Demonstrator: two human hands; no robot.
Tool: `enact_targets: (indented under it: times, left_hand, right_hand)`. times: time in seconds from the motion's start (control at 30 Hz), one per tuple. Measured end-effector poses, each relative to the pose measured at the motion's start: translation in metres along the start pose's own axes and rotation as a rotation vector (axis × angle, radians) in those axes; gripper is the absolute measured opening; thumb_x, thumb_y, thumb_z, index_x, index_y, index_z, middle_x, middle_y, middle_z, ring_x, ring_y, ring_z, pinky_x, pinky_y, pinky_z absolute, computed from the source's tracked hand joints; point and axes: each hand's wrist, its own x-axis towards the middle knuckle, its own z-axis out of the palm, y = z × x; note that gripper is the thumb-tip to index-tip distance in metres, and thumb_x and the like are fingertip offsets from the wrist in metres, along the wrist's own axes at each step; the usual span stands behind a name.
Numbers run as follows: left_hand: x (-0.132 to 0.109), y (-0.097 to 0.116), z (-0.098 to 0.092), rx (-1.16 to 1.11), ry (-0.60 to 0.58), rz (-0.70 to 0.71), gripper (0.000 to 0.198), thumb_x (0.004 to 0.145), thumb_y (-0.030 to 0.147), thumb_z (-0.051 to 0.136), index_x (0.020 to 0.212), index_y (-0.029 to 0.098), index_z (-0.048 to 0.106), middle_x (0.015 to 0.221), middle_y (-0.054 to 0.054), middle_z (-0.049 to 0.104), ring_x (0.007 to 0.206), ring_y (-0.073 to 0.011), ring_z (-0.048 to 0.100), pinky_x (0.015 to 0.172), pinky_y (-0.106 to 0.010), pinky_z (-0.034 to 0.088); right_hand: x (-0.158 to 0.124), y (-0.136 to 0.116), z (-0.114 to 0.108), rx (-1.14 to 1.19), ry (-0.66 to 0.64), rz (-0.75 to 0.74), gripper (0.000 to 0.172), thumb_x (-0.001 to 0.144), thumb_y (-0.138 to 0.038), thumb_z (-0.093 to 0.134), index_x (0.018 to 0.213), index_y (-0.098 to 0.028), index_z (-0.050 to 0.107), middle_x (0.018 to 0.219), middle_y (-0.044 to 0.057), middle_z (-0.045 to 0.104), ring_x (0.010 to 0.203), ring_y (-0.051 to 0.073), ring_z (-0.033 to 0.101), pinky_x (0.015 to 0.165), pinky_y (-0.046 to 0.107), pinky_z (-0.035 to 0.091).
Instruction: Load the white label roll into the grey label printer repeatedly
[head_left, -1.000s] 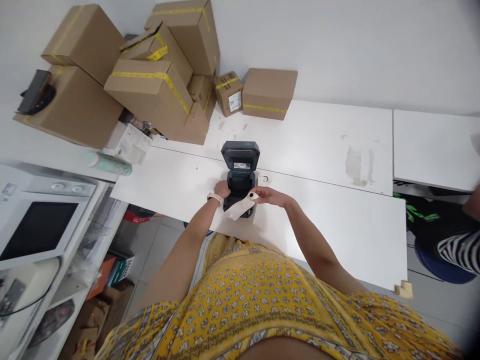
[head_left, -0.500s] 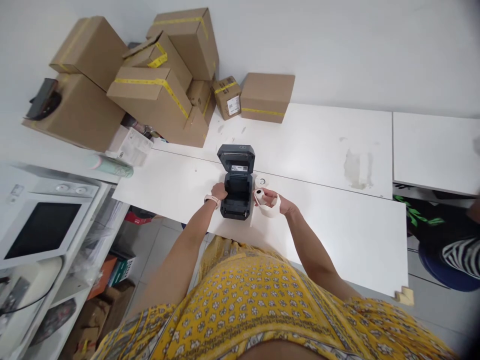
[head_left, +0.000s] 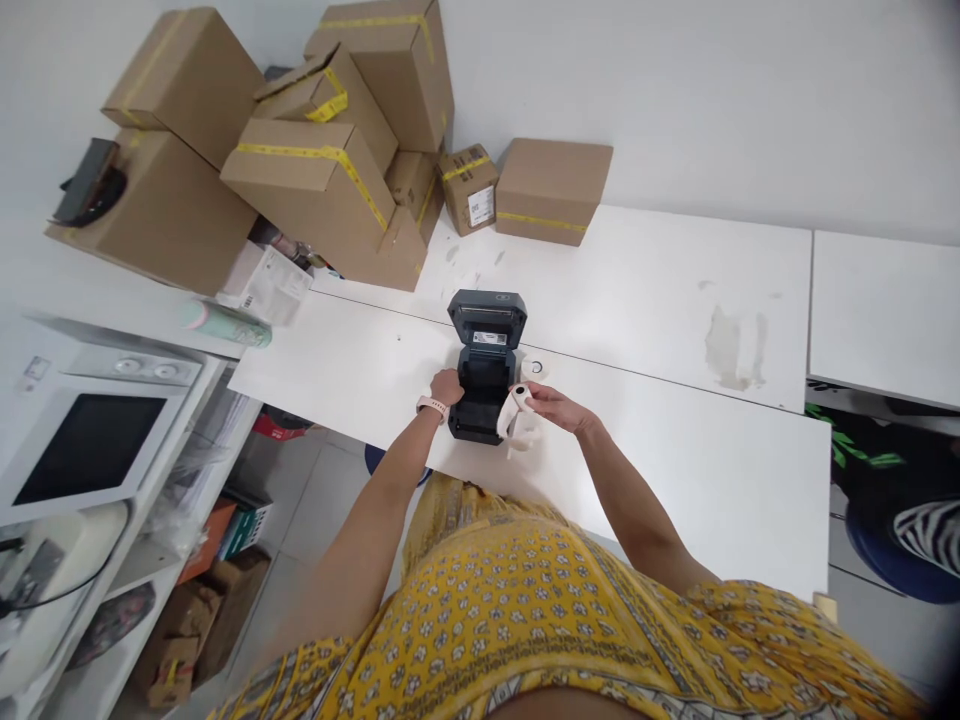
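Observation:
A dark label printer [head_left: 486,374] stands on the white table with its lid raised and its bay exposed. My left hand [head_left: 446,387] is closed on the left rim of the printer, its fingertips partly hidden at the bay's edge. In my right hand [head_left: 556,408] is a small roll of white labels [head_left: 517,396], pinched at the printer's right side. A loose strip hangs in a curl from this roll over the printer's front right corner. Just behind it, another white label roll [head_left: 535,368] lies on the table beside the printer.
Taped cardboard boxes [head_left: 315,190] are piled at the back left, with a smaller box [head_left: 469,190] and a wider box [head_left: 553,190] by the wall. A green bottle [head_left: 229,325] lies at the left. A microwave [head_left: 94,440] sits on the left shelf; a blue stool [head_left: 900,550] is at right.
My right hand has brought the label roll left against the printer's right edge, and the loose strip now hangs toward the printer's front. My left hand stays on the printer's left rim.

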Motion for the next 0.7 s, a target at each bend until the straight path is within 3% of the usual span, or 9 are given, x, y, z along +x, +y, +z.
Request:
enact_targets:
  times: [0.1,0.33,0.43,0.53,0.7]
  left_hand:
    - [0.0,-0.001,0.001,0.05,0.028,0.014,0.028,0.084,0.014,0.063,0.111,0.01,0.07,0.118,-0.02,0.072,0.118,-0.0329,0.067,0.091,-0.033,0.055]
    - [0.001,-0.004,0.005,0.055,0.031,0.029,0.029,0.087,0.014,0.06,0.113,0.009,0.071,0.117,-0.02,0.073,0.116,-0.0316,0.068,0.092,-0.033,0.055]
    - [0.003,-0.005,0.005,0.055,0.042,0.033,0.03,0.085,0.014,0.062,0.113,0.009,0.071,0.118,-0.02,0.072,0.118,-0.0328,0.067,0.092,-0.033,0.055]
    - [0.005,-0.006,0.003,0.047,0.023,0.032,0.031,0.082,0.012,0.063,0.112,0.009,0.071,0.118,-0.02,0.073,0.117,-0.0333,0.068,0.089,-0.032,0.056]
    - [0.007,-0.007,0.002,0.038,0.035,0.053,0.032,0.081,0.01,0.062,0.112,0.008,0.071,0.118,-0.02,0.072,0.116,-0.0334,0.068,0.089,-0.032,0.056]
  right_hand:
    - [0.005,0.003,0.0,-0.004,-0.001,0.021,0.047,0.084,-0.047,0.077,0.124,-0.024,0.069,0.112,0.003,0.073,0.1,0.017,0.065,0.095,0.031,0.048]
    - [0.005,0.001,0.003,0.01,0.056,0.128,0.053,0.083,-0.058,0.074,0.123,-0.023,0.071,0.112,0.007,0.073,0.095,0.019,0.065,0.086,0.031,0.054]
    - [0.001,-0.002,0.004,-0.053,0.078,0.095,0.055,0.085,-0.059,0.071,0.125,-0.022,0.069,0.102,0.007,0.071,0.083,0.017,0.063,0.079,0.031,0.054]
    - [-0.008,-0.003,0.002,-0.066,0.095,0.011,0.049,0.084,-0.054,0.075,0.122,-0.024,0.068,0.094,0.004,0.068,0.08,0.016,0.062,0.081,0.034,0.053]
    - [-0.034,0.003,-0.009,-0.043,0.132,-0.072,0.047,0.083,-0.048,0.077,0.123,-0.026,0.063,0.108,0.006,0.069,0.093,0.019,0.063,0.089,0.036,0.05]
